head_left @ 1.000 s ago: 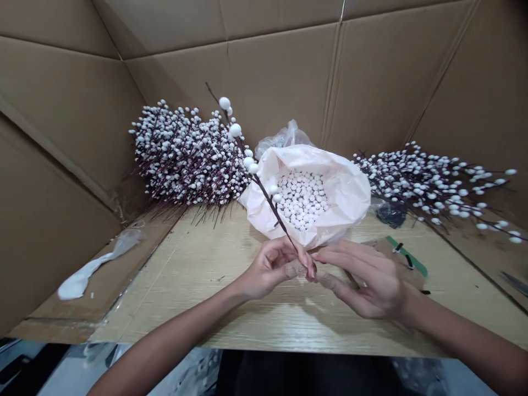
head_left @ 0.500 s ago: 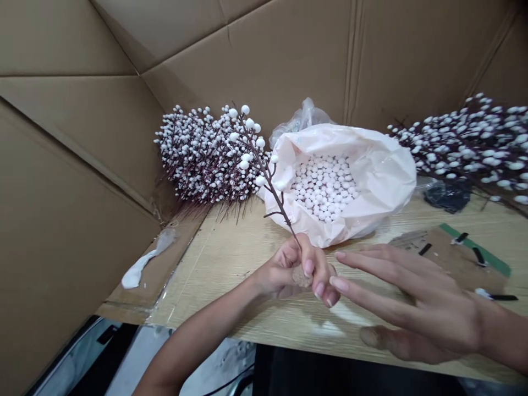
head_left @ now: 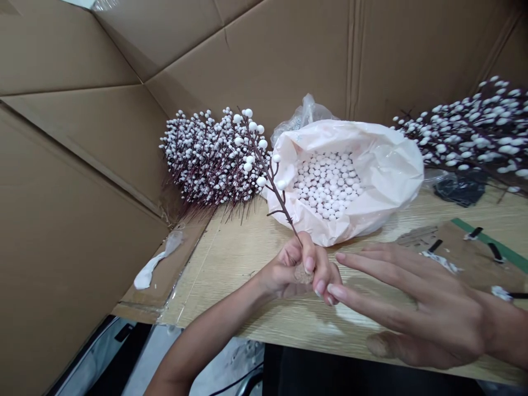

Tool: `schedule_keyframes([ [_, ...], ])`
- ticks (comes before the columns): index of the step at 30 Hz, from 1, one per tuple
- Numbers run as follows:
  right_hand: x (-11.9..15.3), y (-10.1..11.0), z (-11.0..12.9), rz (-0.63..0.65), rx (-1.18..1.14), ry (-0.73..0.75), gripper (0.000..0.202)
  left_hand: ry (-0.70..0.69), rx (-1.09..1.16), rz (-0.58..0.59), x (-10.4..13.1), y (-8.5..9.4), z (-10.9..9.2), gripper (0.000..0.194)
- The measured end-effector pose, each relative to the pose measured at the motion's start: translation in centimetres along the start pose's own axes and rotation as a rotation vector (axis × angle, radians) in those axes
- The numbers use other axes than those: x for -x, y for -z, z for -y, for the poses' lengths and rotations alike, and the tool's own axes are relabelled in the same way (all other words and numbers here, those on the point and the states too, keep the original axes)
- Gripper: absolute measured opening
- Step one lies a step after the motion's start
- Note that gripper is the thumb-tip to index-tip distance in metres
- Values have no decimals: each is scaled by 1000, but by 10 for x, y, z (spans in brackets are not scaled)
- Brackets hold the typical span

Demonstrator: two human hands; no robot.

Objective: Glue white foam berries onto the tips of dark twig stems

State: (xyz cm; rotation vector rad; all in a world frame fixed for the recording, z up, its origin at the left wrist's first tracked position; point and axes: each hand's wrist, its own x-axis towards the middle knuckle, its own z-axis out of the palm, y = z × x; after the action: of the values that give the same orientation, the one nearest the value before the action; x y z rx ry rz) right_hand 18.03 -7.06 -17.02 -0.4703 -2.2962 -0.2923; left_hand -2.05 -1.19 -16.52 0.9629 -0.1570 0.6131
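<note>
My left hand [head_left: 303, 269] is closed round the lower stem of a brown artificial berry branch [head_left: 275, 190]. White balls sit on its upper twigs, while some lower twigs are bare. A tan, rough-looking patch shows at the thumb, and I cannot make out what it is. To the right, my right hand [head_left: 421, 305] is open with fingers stretched, its fingertips close to the left hand and nothing held. Behind the branch lies a pale plastic bag [head_left: 388, 176] with its mouth spread, and many white balls [head_left: 328, 184] inside.
A dense bundle of white-berry branches [head_left: 210, 159] lies at the back left, another bundle [head_left: 474, 132] at the right. Cardboard walls [head_left: 280, 66] enclose the table [head_left: 231, 247]. A cardboard piece with black strips [head_left: 470, 253] lies right; a white-filled plastic bag [head_left: 154, 267] lies left.
The view has shifted slightly. My left hand still grips the branch in nearly the same pose, and my right hand stays spread beside it.
</note>
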Motion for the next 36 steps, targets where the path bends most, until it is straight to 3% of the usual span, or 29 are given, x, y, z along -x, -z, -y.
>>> schedule_keyframes([
  [9,2,-1,1,-9,-6,-14,50,-4,-15,-23,-1,-4,-1,12],
  [15,-4,-2,-2,-80,56,-84,51,51,-247,-338,-1,-10,1,15],
  [21,-6,-2,-11,-29,255,-152,64,116,-243,-428,-2,-11,2,20],
  [26,-7,-10,-15,-7,375,-175,77,100,-228,-538,-5,-13,4,36],
  [29,-6,-14,-17,-19,392,-208,81,69,-260,-614,-6,-12,6,30],
  [32,-3,-12,-23,-74,365,-246,71,47,-346,-658,-6,-8,7,28],
  [36,2,-4,-36,-224,266,-386,41,68,-481,-672,-6,1,9,28],
])
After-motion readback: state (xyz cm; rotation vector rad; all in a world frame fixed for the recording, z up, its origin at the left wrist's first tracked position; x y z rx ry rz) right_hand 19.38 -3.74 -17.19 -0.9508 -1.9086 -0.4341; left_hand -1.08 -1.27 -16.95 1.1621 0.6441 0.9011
